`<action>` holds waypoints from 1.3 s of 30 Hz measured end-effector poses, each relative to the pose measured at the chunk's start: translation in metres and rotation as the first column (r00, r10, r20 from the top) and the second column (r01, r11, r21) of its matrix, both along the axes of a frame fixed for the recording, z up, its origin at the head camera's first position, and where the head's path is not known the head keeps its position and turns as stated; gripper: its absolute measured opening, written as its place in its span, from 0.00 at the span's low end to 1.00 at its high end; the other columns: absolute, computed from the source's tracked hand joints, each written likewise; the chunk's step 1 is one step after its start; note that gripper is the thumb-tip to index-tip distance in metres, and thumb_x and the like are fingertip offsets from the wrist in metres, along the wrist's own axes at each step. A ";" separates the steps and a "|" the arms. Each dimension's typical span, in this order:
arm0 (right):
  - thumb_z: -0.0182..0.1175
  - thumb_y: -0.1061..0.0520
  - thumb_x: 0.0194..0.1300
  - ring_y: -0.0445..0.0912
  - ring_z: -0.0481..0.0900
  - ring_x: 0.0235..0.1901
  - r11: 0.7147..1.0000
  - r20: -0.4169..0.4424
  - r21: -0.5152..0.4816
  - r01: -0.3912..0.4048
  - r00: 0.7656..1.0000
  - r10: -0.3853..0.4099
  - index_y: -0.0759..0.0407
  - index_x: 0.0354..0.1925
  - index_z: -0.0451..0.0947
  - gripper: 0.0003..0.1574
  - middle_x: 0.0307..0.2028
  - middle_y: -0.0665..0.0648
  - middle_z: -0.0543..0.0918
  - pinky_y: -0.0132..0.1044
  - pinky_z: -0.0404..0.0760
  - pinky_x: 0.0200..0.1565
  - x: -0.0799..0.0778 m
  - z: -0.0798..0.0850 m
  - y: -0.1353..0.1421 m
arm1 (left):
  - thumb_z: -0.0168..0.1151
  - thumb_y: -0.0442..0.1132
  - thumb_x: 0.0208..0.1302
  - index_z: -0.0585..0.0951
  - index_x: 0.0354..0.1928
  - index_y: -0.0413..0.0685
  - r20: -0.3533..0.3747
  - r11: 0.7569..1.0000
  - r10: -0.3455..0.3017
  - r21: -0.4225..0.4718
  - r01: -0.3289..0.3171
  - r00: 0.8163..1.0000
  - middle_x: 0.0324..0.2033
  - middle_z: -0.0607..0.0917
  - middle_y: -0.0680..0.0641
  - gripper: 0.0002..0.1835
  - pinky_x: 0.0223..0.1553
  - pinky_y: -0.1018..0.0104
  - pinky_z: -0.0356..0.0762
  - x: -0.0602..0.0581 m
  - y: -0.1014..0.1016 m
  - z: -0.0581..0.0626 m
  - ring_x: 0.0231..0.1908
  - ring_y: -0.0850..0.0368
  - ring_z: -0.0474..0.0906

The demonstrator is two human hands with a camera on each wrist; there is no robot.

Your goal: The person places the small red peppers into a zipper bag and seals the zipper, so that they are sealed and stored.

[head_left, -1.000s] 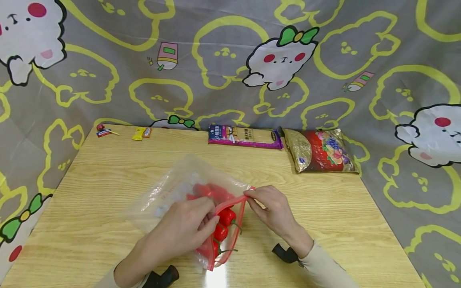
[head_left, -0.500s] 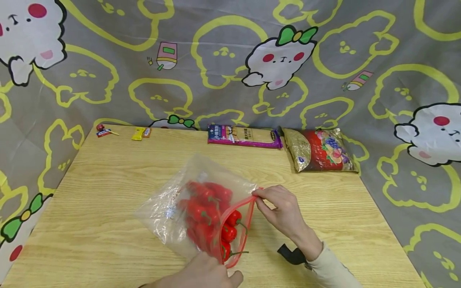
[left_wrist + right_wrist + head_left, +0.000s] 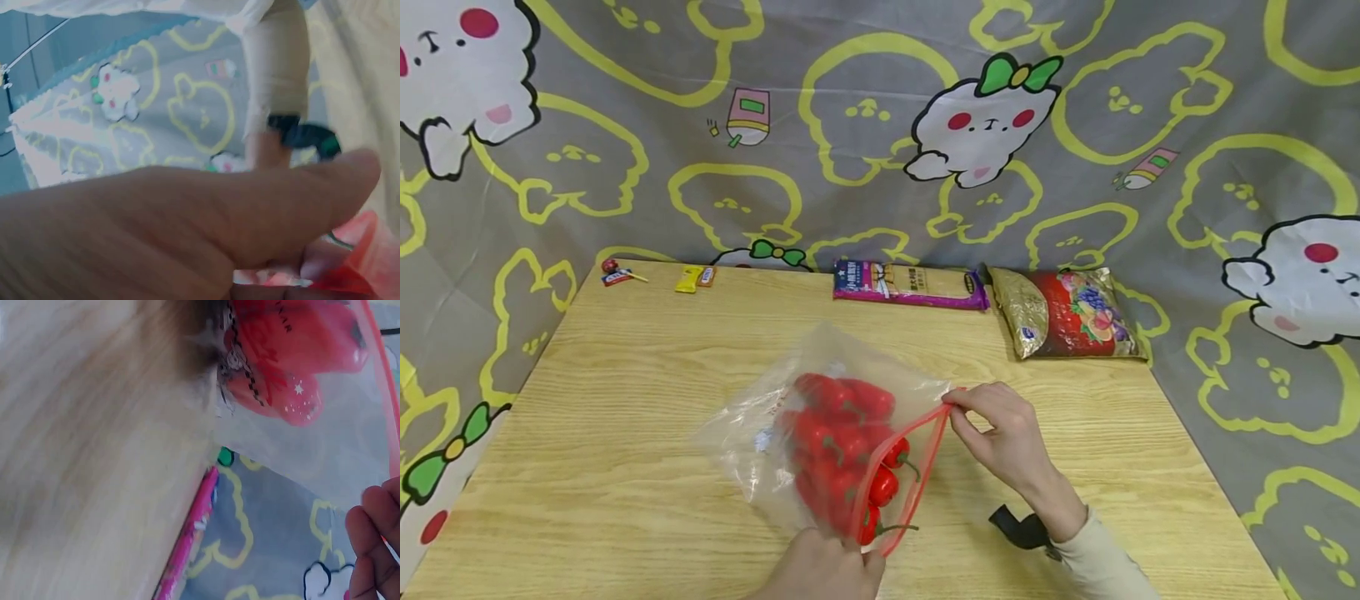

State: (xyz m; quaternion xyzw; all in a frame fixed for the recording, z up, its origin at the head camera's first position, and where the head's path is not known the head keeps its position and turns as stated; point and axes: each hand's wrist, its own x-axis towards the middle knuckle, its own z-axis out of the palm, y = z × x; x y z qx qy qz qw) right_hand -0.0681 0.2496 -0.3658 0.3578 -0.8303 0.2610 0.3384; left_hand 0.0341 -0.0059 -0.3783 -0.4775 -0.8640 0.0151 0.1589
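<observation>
A clear zip bag (image 3: 790,358) with a red zip edge lies slanted on the table, several red peppers (image 3: 842,408) with green stems inside. Its mouth gapes to the right, where some peppers show uncovered. My right hand (image 3: 1000,433) pinches the far corner of the zip edge between thumb and fingers. At the near corner my left hand (image 3: 827,571) grips the zip edge, its fingertips partly hidden. The left wrist view shows the thumb (image 3: 300,194) over the pink-red bag edge (image 3: 369,256). In the right wrist view, curled fingers (image 3: 369,531) hold the bag's edge.
Along the back of the wooden table (image 3: 625,400) lie a purple noodle pack (image 3: 910,285) and a gold-and-red bag (image 3: 1067,315). Small wrapped candies (image 3: 688,278) and a lollipop (image 3: 610,266) lie at the back left. A patterned cloth (image 3: 865,208) encloses the table.
My left hand has moved from the middle of the zip edge down to its near corner. The right hand has shifted slightly right, drawing the bag along, and the peppers show more fully.
</observation>
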 end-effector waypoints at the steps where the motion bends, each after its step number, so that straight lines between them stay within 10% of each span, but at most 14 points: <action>1: 0.57 0.61 0.54 0.42 0.76 0.23 1.000 -0.006 -0.006 0.011 1.000 -0.011 0.58 0.31 0.83 0.08 0.23 0.49 0.82 0.33 0.72 0.29 0.000 0.001 0.003 | 0.54 0.56 0.53 0.72 0.17 0.58 -0.019 1.000 0.000 0.021 0.000 1.000 0.07 0.64 0.57 0.15 0.09 0.72 0.47 -0.001 -0.003 0.002 0.09 0.66 0.56; 6: 0.57 0.62 0.48 0.39 0.64 0.21 0.993 -0.011 -0.080 0.087 0.996 -0.088 0.59 0.28 0.82 0.08 0.18 0.48 0.69 0.26 0.61 0.26 -0.001 0.012 0.016 | 0.53 0.52 0.54 0.70 0.19 0.54 -0.111 0.982 -0.011 0.185 0.032 0.994 0.12 0.64 0.56 0.13 0.14 0.73 0.41 -0.012 -0.020 0.022 0.12 0.63 0.56; 11: 0.57 0.67 0.44 0.44 0.68 0.29 0.977 0.044 -0.193 0.093 0.995 -0.086 0.64 0.26 0.80 0.07 0.26 0.60 0.71 0.26 0.65 0.35 0.005 0.040 0.016 | 0.61 0.42 0.53 0.74 0.31 0.55 0.085 0.961 -0.039 0.276 0.014 0.996 0.25 0.68 0.57 0.06 0.19 0.76 0.54 -0.025 -0.045 0.058 0.21 0.64 0.60; 15: 0.56 0.73 0.44 0.49 0.74 0.41 0.963 0.130 -0.257 0.087 0.990 -0.054 0.68 0.25 0.77 0.06 0.35 0.69 0.76 0.28 0.69 0.46 0.012 0.064 0.008 | 0.52 0.39 0.64 0.77 0.32 0.52 0.087 0.865 -0.068 0.501 0.015 0.994 0.30 0.72 0.56 0.05 0.26 0.72 0.68 -0.038 -0.062 0.081 0.27 0.63 0.66; 23: 0.53 0.81 0.49 0.42 0.79 0.38 0.916 0.249 -0.400 0.043 0.966 0.064 0.75 0.34 0.74 0.12 0.34 0.57 0.82 0.28 0.74 0.45 0.009 0.073 0.008 | 0.50 0.44 0.67 0.79 0.38 0.37 -0.036 0.494 -0.062 0.867 0.062 0.997 0.32 0.81 0.48 0.15 0.42 0.73 0.71 -0.067 -0.071 0.086 0.34 0.58 0.76; 29: 0.55 0.80 0.52 0.42 0.81 0.32 0.819 0.196 -0.569 -0.078 0.954 0.227 0.84 0.37 0.70 0.11 0.32 0.56 0.82 0.28 0.77 0.37 0.001 0.079 0.001 | 0.62 0.29 0.55 0.73 0.39 0.21 0.050 -0.008 -0.164 0.999 -0.052 0.985 0.34 0.80 0.41 0.15 0.44 0.71 0.74 -0.086 -0.076 0.070 0.37 0.58 0.78; 32: 0.55 0.80 0.52 0.43 0.82 0.28 0.819 0.228 -0.571 -0.059 0.947 0.227 0.82 0.39 0.70 0.13 0.29 0.57 0.83 0.28 0.78 0.33 -0.003 0.080 -0.007 | 0.61 0.21 0.51 0.71 0.43 0.20 0.142 -0.156 -0.284 0.969 -0.192 0.948 0.34 0.79 0.43 0.16 0.42 0.70 0.75 -0.097 -0.079 0.062 0.35 0.56 0.79; 35: 0.57 0.75 0.55 0.43 0.82 0.28 0.831 0.361 -0.555 0.041 0.912 0.196 0.75 0.47 0.72 0.18 0.29 0.54 0.84 0.30 0.79 0.33 -0.008 0.074 -0.011 | 0.59 0.20 0.53 0.72 0.46 0.25 0.270 -0.171 -0.351 0.923 -0.345 0.897 0.32 0.79 0.44 0.16 0.39 0.72 0.76 -0.109 -0.083 0.056 0.33 0.55 0.79; 39: 0.59 0.68 0.57 0.44 0.82 0.30 0.838 0.524 -0.526 0.144 0.831 0.187 0.68 0.51 0.73 0.20 0.31 0.53 0.83 0.31 0.79 0.35 -0.012 0.068 -0.011 | 0.57 0.23 0.57 0.72 0.50 0.31 0.392 -0.080 -0.413 0.883 -0.462 0.822 0.36 0.78 0.45 0.18 0.41 0.74 0.75 -0.116 -0.086 0.051 0.37 0.56 0.76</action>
